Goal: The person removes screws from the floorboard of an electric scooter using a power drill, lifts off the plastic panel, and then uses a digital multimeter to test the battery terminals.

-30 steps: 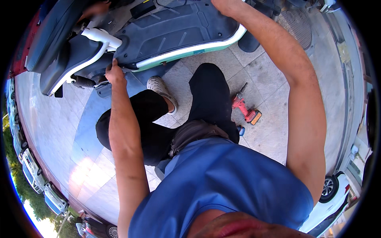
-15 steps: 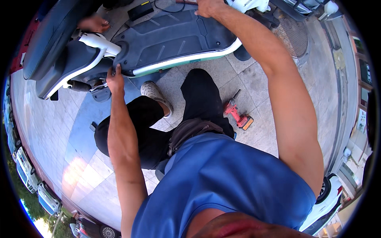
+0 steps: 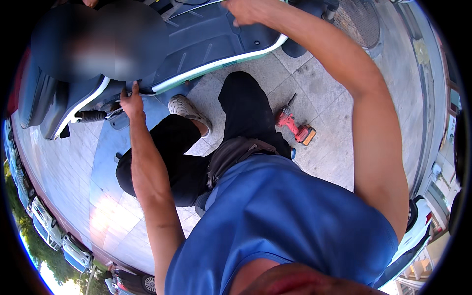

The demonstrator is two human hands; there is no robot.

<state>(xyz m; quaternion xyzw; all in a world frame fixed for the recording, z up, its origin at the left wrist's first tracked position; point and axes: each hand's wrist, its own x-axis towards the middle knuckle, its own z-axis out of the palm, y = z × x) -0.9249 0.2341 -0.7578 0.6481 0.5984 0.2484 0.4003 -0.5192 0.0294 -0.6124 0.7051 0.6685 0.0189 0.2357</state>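
A scooter's dark grey floorboard (image 3: 206,42) with a pale green-white edge spans the top of the view. My left hand (image 3: 132,102) grips its near left corner, thumb and a finger showing against the edge, the other fingers hidden beneath. Across the board, my right hand (image 3: 244,12) is closed at the far edge, with one finger or thumb bent down over the surface; the upper frame edge cuts off part of it. Beside my left hand, a black ribbed spring-like part (image 3: 91,116) shows under the scooter's rear body (image 3: 61,110).
A red cordless power tool (image 3: 294,127) lies on the paved floor (image 3: 324,88) right of my knee. My shoe (image 3: 184,109) stands below the board. Blurred patches cover the upper left; another person's fingers (image 3: 90,2) show above. Parked cars (image 3: 46,223) line the left rim.
The view has shifted, so the scooter sits higher and farther left. My right hand has moved slightly left along the far edge; my left hand stays at the near corner. Blurring now covers the upper left.
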